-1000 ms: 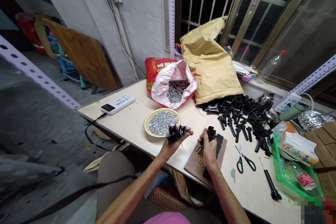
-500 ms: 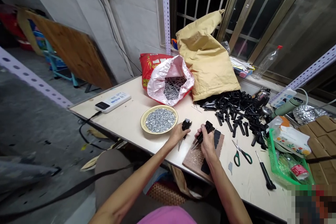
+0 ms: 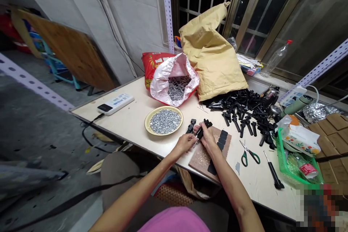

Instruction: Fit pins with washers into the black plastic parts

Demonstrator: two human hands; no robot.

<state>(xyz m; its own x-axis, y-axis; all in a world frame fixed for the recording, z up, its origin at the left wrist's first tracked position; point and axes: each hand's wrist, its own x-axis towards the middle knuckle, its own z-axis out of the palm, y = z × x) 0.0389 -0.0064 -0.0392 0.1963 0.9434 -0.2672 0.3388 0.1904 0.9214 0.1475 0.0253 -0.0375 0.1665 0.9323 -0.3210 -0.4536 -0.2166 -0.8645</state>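
Observation:
My left hand (image 3: 184, 142) and my right hand (image 3: 206, 137) meet over the near edge of the table (image 3: 133, 123), both closed on a bunch of black plastic pieces with metal pins (image 3: 201, 130). Another black piece (image 3: 191, 126) sticks up just left of the bunch, above my left fingers. Under my right hand lies a brown board (image 3: 203, 157) with several black pieces lined along it. A yellow dish of small silver washers (image 3: 163, 120) stands just left of my hands.
A heap of black plastic pieces (image 3: 246, 110) lies at the right. Behind stand a pink-white bag of nails (image 3: 176, 83) and a brown paper sack (image 3: 212, 58). Green scissors (image 3: 248, 154), a black screwdriver (image 3: 273, 175), a green basket (image 3: 295, 166) and a power strip (image 3: 115, 103) also rest here.
My hands came together: the left moved right from beside the dish to join the right, and both now grip one bunch above the board's left edge.

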